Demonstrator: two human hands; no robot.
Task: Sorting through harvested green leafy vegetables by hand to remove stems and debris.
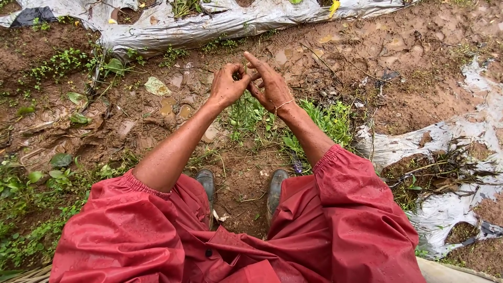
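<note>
Muddy ground [335, 57] w/ silver plastic mulch [220, 23], weeds [325, 118] around.

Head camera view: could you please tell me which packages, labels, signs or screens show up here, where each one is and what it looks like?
None in view: no package, label, sign or screen.
The nearest thing to packaging is silver-grey plastic sheeting, crumpled along the top edge and again at the right.
The left hand and right hand meet over green stems above muddy ground.
</note>
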